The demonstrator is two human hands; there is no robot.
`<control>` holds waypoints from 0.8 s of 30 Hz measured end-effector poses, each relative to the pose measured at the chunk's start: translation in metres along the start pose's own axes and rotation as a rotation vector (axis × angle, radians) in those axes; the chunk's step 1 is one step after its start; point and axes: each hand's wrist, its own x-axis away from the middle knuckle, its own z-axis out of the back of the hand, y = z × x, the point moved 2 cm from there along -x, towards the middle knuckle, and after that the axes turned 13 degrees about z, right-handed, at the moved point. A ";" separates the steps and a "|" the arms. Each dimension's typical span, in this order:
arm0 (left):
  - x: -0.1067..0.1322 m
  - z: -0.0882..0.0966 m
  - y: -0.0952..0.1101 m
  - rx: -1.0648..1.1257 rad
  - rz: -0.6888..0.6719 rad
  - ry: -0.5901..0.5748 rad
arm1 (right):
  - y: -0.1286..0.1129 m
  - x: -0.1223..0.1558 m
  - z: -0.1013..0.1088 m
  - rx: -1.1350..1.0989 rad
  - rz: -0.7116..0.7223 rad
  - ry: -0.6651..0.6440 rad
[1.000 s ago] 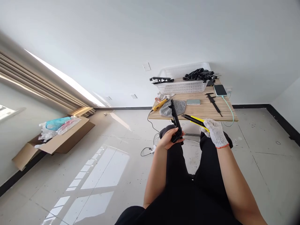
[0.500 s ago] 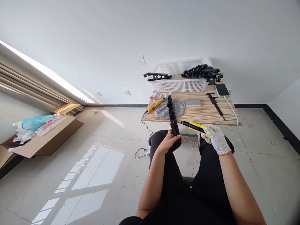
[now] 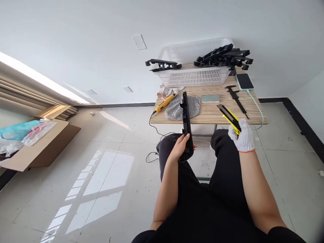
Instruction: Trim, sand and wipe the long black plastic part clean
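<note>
My bare left hand (image 3: 180,147) is closed around the lower part of a long black plastic part (image 3: 186,123), which points up and away over the table's front edge. In a white knitted glove with an orange cuff, my right hand (image 3: 242,135) grips a yellow and black utility knife (image 3: 231,118). Its blade end points up and to the left, apart from the plastic part. Behind the plastic part lies a grey cloth (image 3: 174,108) on the slatted table (image 3: 215,116).
A white basket (image 3: 194,79) holds several black plastic parts (image 3: 222,57). On the table lie a yellow corded tool (image 3: 165,103), a grey-green block (image 3: 210,98), a black caliper (image 3: 236,99) and a phone (image 3: 244,81) on a cable. An open cardboard box (image 3: 50,146) stands left on the floor.
My right hand has moved right and up with the utility knife, away from the plastic part, and the knife is turned more upward. My left hand keeps its hold. The view has shifted.
</note>
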 end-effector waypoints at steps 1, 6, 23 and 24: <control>0.001 -0.001 0.000 0.011 -0.010 -0.011 | -0.003 0.003 -0.005 0.020 -0.003 0.008; -0.002 -0.010 0.001 0.079 -0.087 -0.021 | -0.007 0.017 -0.015 0.167 -0.028 -0.002; 0.002 -0.008 0.009 -0.005 -0.045 0.204 | 0.020 0.005 -0.022 0.141 -0.158 -0.133; 0.002 -0.007 0.010 -0.006 -0.038 0.214 | 0.022 0.004 -0.025 0.144 -0.161 -0.138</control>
